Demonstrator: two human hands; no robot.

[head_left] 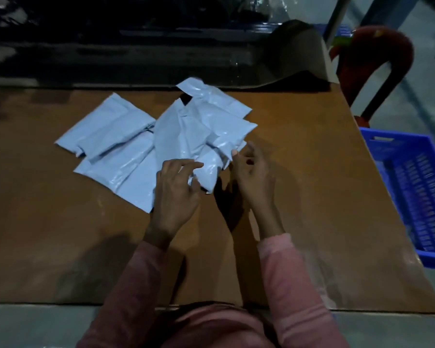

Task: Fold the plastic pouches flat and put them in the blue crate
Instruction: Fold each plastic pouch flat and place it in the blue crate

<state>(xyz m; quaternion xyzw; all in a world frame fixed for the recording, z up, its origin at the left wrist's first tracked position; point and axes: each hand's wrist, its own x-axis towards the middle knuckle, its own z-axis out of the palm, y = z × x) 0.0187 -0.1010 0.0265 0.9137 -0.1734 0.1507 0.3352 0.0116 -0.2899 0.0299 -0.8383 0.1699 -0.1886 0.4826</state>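
**Flattening the top pouch**

My left hand (177,189) grips the top pouch (206,169), and my right hand (251,172) pinches its edge. It lies on the tabletop (60,234) at twelve o'clock, with the blue crate (399,146) at three. I'd press the creases flat first.

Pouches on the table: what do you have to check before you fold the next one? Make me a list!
1. The left grip holds the front pouch: ok.
2. The right grip pinches its edge: ok.
3. The front pouch is flat: not ok, crumpled.
4. It is free of the pile: cannot tell, they overlap.
5. The blue crate stands beside the table: ok.
6. Room in the crate: ok, the part in view holds nothing.
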